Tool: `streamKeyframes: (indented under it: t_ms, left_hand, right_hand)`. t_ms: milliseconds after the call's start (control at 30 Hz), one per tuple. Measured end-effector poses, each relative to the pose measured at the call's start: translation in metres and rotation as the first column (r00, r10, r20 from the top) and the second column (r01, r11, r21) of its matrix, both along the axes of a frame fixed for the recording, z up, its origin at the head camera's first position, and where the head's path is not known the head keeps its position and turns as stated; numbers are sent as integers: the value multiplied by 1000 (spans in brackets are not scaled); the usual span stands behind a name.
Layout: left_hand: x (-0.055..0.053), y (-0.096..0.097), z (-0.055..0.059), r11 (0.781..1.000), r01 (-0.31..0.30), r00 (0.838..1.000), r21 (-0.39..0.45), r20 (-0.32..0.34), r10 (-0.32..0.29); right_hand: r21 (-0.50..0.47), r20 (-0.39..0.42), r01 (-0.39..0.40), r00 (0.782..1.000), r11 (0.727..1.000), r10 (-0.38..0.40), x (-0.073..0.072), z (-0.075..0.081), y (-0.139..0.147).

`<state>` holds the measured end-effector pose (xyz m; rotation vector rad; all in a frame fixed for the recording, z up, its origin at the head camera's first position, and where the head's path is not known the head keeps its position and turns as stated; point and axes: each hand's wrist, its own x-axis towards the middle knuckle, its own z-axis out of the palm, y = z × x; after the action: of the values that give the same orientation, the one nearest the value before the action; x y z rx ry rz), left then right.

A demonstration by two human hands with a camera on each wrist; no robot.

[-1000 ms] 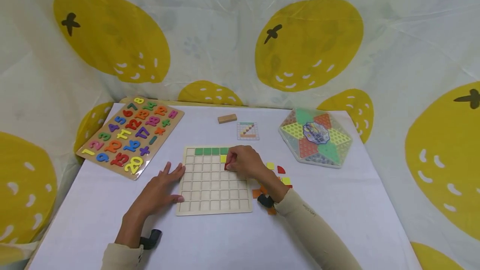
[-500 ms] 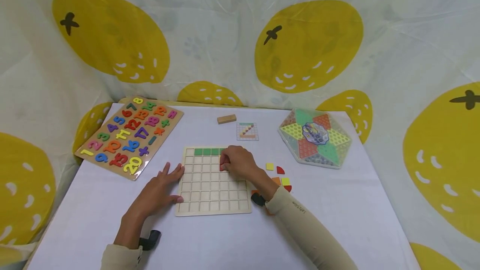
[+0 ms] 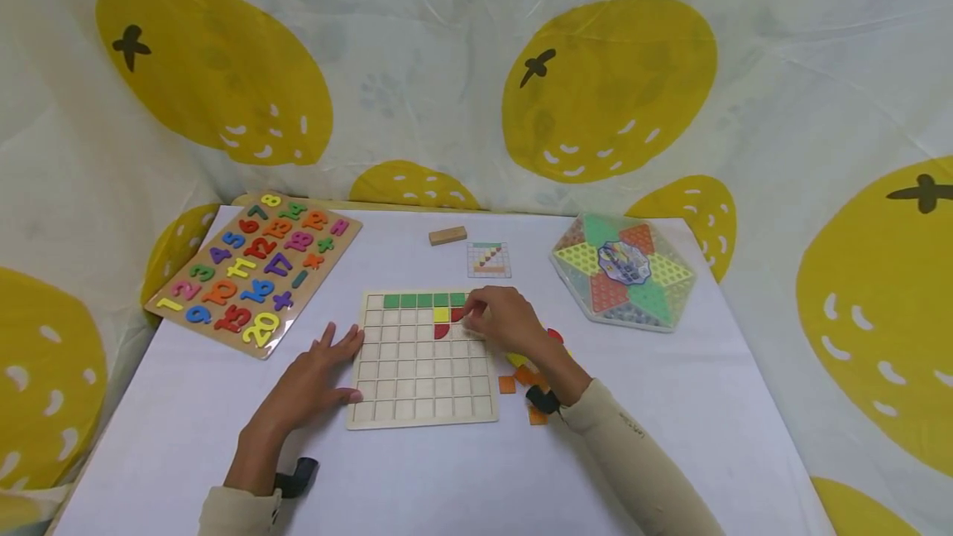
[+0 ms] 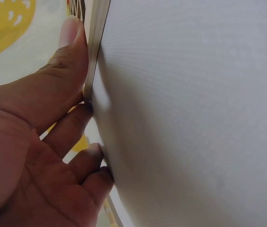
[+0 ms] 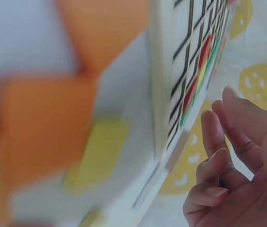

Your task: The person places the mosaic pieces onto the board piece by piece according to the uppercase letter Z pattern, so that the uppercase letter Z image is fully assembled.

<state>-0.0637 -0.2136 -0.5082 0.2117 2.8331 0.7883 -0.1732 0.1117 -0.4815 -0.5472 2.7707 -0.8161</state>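
Left hand (image 3: 316, 375), fingers spread, against left edge of grid board (image 3: 424, 370), likely steadying it. Right hand (image 3: 510, 321), fingers loosely bent, gripping nothing, by red piece (image 3: 457, 314) right of yellow tile (image 3: 441, 315); orange tiles (image 3: 507, 385) beside board, probably for reach.

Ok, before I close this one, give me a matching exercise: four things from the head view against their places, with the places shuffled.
Things:
1. left hand
2. green tiles
3. wooden block
4. hexagonal box

Places in the head view:
A. to the right of the printed card
B. at the left edge of the grid board
C. just left of the printed card, slightly higher in the picture
D. in the top row of the grid board

Pairs: 1-B, 2-D, 3-C, 4-A
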Motion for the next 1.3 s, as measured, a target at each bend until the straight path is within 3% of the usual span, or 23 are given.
streamKeyframes:
  t_ms: [367,600,933,1300]
  left_hand:
    - [1,-1,1,1000,11,1000,10,-4,-11]
    - [2,-2,4,1000,10,1000,7,1,-10]
    - [2,-1,1,999,9,1000,31,2,-9]
    - [1,0,-1,1000,9,1000,18,-2,-9]
  right_hand:
    - [-16,45,139,989,990,-139,4,1,72]
    - [1,74,212,974,977,-212,13,-3,97]
    - [103,35,226,973,969,-230,12,-18,96]
    - [71,31,179,983,981,-182,9,-8,75]
